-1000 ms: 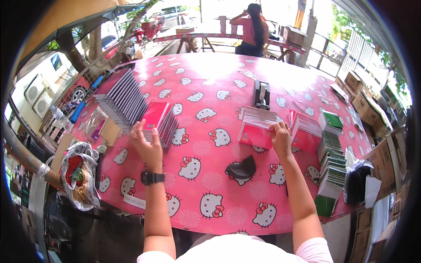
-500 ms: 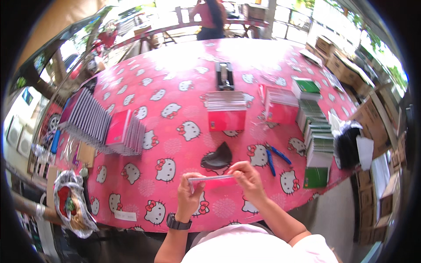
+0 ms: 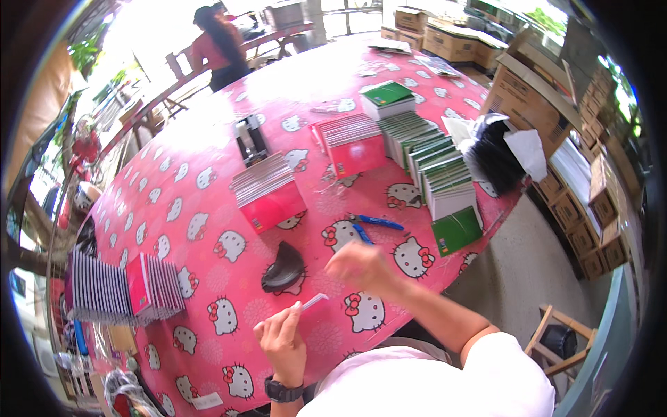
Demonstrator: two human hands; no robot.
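Pink notebook [image 3: 317, 307] pinched in left hand [image 3: 283, 342], lower centre. Right hand [image 3: 365, 267] near pliers [image 3: 379, 222], mid-frame; fingers blurred, cannot tell spread.

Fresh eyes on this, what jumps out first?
Probably the pink tablecloth printed with white cat faces, filling the middle of the view. Next, the long row of green notebooks toward its right side and the spiral-bound notebooks at far left. Nearest the wearer, the left hand grips a thin pink notebook; the blurred right hand is near blue-handled pliers.
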